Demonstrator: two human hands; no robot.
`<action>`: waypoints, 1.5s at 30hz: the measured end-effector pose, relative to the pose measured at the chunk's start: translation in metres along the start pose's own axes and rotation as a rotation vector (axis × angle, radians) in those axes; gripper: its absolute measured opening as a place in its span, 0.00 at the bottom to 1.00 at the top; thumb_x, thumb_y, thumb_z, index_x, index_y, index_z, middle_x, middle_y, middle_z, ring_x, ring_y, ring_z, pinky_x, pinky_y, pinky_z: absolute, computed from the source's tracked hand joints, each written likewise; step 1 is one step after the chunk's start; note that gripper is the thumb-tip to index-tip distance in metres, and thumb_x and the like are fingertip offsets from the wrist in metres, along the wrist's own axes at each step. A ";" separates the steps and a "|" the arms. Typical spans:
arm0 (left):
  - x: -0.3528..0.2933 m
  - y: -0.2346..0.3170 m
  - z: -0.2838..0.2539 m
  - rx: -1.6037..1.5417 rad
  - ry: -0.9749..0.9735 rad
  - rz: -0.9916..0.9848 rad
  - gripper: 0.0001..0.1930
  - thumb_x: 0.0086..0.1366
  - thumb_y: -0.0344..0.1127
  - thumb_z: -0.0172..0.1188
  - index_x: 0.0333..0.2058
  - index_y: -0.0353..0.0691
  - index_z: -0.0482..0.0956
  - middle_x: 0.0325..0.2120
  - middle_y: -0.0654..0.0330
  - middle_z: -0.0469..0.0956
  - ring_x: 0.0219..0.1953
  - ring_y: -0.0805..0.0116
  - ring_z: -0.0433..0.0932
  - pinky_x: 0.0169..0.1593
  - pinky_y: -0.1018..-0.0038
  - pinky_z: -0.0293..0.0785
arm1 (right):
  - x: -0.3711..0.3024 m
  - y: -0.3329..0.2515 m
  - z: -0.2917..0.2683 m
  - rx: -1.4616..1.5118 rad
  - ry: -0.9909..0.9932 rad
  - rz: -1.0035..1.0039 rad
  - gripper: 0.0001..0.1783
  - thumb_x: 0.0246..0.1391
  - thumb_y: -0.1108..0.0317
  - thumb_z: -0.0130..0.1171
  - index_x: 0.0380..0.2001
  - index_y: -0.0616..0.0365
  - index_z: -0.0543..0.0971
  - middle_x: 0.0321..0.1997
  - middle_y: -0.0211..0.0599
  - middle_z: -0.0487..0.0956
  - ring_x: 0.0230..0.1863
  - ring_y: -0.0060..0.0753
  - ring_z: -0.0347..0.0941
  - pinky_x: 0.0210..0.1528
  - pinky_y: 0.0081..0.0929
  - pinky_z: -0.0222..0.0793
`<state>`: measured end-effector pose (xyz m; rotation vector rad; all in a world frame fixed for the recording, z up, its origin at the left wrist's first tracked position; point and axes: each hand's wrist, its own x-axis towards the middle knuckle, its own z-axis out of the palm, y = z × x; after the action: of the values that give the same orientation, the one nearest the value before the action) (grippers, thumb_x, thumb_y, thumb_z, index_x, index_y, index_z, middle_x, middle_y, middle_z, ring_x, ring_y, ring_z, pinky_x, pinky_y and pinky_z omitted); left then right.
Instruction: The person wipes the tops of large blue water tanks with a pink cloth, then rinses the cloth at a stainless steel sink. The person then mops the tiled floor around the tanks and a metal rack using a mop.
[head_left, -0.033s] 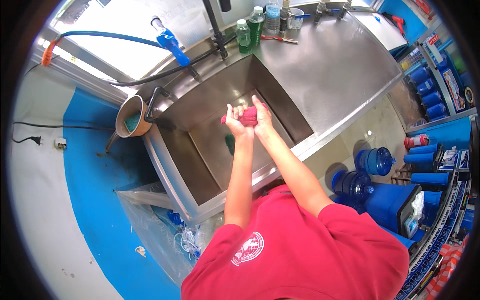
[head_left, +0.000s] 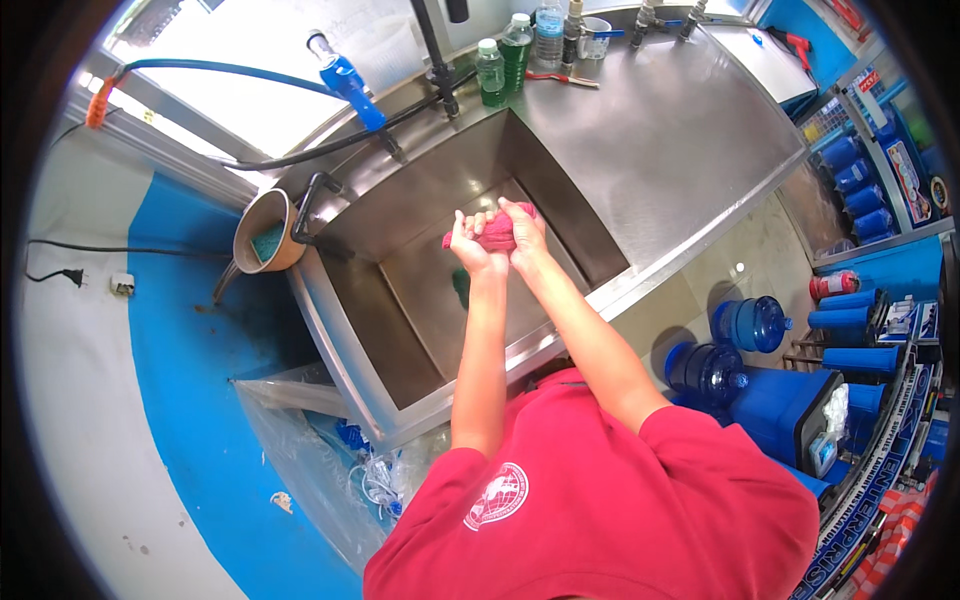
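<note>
Both my hands hold a bunched red cloth (head_left: 496,234) over the steel sink basin (head_left: 400,340). My left hand (head_left: 480,250) is closed around its left part, fingers curled over the top. Around the right part my right hand (head_left: 526,236) is wrapped, its thumb lying over the cloth. The cloth looks twisted into a short roll, and my palms hide some of it. Below my left wrist, a dark green pad (head_left: 461,288) lies on the basin floor, partly covered by my forearm.
Green-liquid bottles (head_left: 490,72) and a red-handled brush (head_left: 562,79) stand or lie behind the basin. A blue spray nozzle (head_left: 352,88) hangs at the back left. A tan pot (head_left: 249,238) with a blue-green scrubber sits left. Blue water jugs (head_left: 708,366) are on the right floor.
My right thumb has come down from pointing up to lie over the red cloth. The left hand keeps its grip, and the view has shifted very slightly.
</note>
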<state>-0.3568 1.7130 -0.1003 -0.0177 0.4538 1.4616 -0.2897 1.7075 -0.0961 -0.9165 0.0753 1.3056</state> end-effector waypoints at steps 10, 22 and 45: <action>0.009 0.077 0.014 0.290 -0.364 -0.868 0.25 0.74 0.40 0.52 0.14 0.53 0.60 0.13 0.69 0.64 0.18 0.76 0.62 0.27 0.73 0.63 | -0.076 -0.009 0.009 -1.236 -0.896 -1.671 0.06 0.34 0.68 0.67 0.20 0.44 0.80 0.34 0.20 0.78 0.40 0.28 0.75 0.52 0.35 0.69; 0.010 0.039 0.004 1.972 -0.582 -0.580 0.21 0.67 0.44 0.61 0.19 0.41 0.70 0.16 0.66 0.70 0.19 0.74 0.65 0.25 0.68 0.62 | -0.047 0.016 -0.031 -1.819 -1.672 -2.189 0.08 0.33 0.62 0.62 0.15 0.53 0.78 0.20 0.29 0.77 0.27 0.33 0.77 0.30 0.33 0.72; -0.019 -0.062 0.047 0.373 -0.310 -0.575 0.25 0.74 0.43 0.51 0.15 0.49 0.59 0.17 0.65 0.63 0.30 0.68 0.69 0.42 0.70 0.68 | -0.086 -0.135 -0.095 -1.624 -0.509 -1.228 0.16 0.47 0.68 0.64 0.43 0.50 0.81 0.45 0.37 0.77 0.46 0.43 0.76 0.48 0.35 0.76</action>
<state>-0.2844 1.7008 -0.0680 0.3458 0.4162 0.7822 -0.1609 1.5851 -0.0409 -1.4503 -1.8714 0.1199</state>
